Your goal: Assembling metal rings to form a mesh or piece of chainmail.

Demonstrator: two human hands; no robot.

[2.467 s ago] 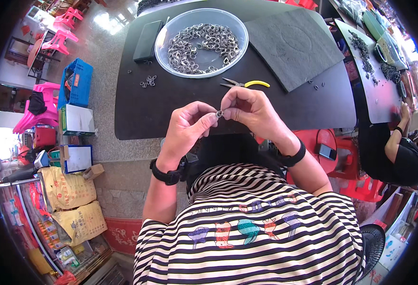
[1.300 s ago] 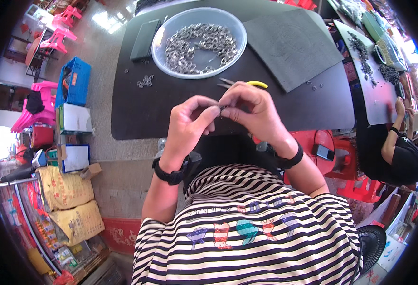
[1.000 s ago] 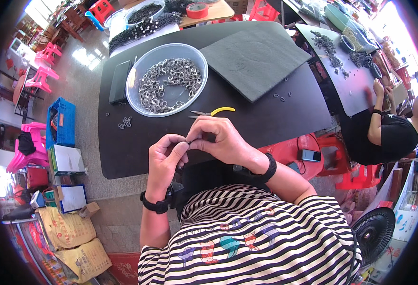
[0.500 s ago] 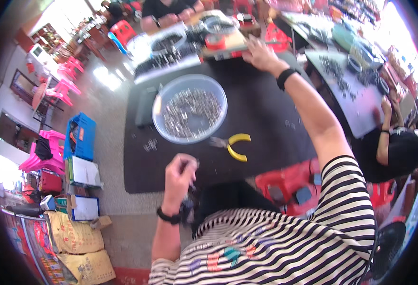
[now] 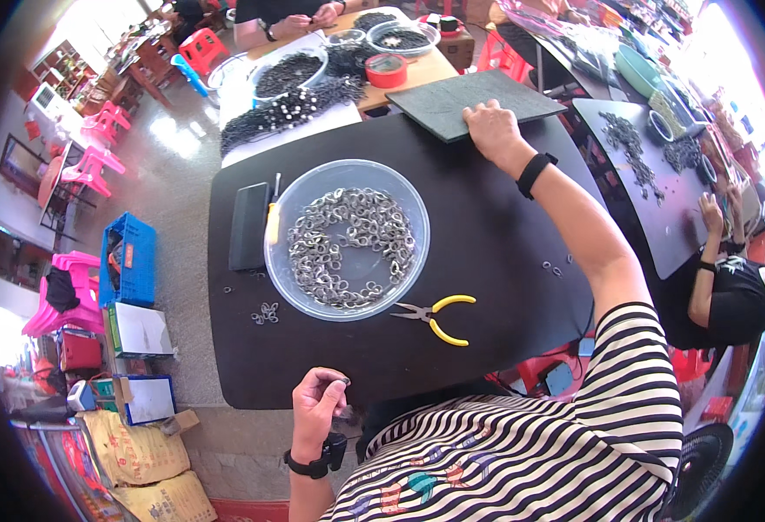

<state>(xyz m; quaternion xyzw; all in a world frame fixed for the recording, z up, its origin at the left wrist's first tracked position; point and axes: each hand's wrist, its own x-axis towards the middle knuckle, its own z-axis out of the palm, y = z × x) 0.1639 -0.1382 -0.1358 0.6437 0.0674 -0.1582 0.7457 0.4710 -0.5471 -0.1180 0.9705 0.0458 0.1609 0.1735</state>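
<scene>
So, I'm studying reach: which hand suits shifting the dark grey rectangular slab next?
Probably the right hand: it touches the slab, whereas the left hand is farther away, pinching a small dark piece.

Passage for a hand is afforded across the right part of the tabletop [image 5: 504,235], between the yellow-handled pliers [image 5: 423,314] and the dark slab [image 5: 461,94]; a few loose links [image 5: 553,268] are found toward its right edge. The far side is obstructed by the slab and right hand [image 5: 493,130]. Leftward, the way is blocked by the basin [image 5: 348,172], closely flanked by a flat black case [image 5: 248,228]. A lane is left between basin and left hand [image 5: 323,398].
</scene>
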